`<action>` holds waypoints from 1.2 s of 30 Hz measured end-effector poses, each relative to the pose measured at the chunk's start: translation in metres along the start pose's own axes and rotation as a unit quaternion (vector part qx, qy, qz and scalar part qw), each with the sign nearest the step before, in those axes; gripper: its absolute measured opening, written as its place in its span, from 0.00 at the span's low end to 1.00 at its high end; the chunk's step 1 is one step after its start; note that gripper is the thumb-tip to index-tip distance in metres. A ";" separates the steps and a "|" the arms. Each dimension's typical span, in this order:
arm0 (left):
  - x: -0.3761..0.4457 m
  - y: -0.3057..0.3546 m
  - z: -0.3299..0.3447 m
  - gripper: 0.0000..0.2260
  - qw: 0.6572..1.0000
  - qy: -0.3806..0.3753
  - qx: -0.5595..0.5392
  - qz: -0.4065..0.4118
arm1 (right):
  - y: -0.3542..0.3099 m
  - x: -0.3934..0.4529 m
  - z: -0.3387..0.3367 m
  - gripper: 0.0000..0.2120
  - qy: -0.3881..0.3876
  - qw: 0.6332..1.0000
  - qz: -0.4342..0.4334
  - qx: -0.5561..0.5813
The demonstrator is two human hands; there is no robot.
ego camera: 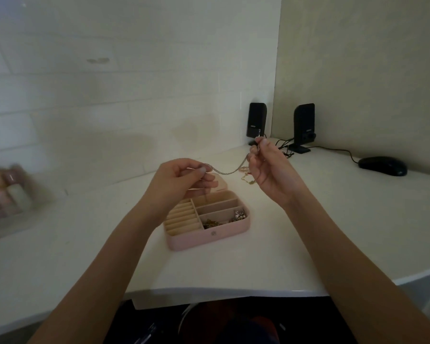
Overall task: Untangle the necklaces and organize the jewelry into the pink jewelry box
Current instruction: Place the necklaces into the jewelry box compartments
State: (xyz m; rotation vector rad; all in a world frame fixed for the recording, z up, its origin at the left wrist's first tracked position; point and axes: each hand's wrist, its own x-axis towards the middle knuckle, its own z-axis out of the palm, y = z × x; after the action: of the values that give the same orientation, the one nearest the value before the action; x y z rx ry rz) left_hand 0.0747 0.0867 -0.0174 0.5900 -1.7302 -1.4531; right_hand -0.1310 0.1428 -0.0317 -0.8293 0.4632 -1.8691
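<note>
silver link chain (230, 170) sags between both hands, left (181, 180) and right (268, 170) pinching its ends above the pink jewelry box (209, 219)

silver chain (227, 171) held taut, pink box (210, 238) open

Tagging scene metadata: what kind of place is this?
Likely a home desk in a room corner: two black speakers and a computer mouse on a white desktop, small bottles at left.

Two black speakers (256, 122), a black mouse (382, 166), blurred bottles (5, 189) on white desk (308, 232).
</note>
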 end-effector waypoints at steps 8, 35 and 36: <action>-0.003 -0.014 0.009 0.05 0.999 0.003 0.038 -0.021 | 0.001 -0.006 0.002 0.07 0.008 1.000 0.017 -0.006; -0.021 -0.021 0.006 0.04 0.922 0.054 0.378 0.057 | 0.004 -0.012 -0.004 0.11 0.067 0.821 0.067 -0.563; -0.022 -0.023 0.004 0.04 0.911 0.045 0.405 0.063 | 0.002 -0.012 -0.005 0.11 0.056 0.805 0.087 -0.584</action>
State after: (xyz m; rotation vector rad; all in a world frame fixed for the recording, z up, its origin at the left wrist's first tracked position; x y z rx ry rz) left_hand 0.0816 0.1008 -0.0452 0.9253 -2.2227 -0.5494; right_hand -0.1299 0.1529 -0.0402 -1.3763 1.7970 -1.3164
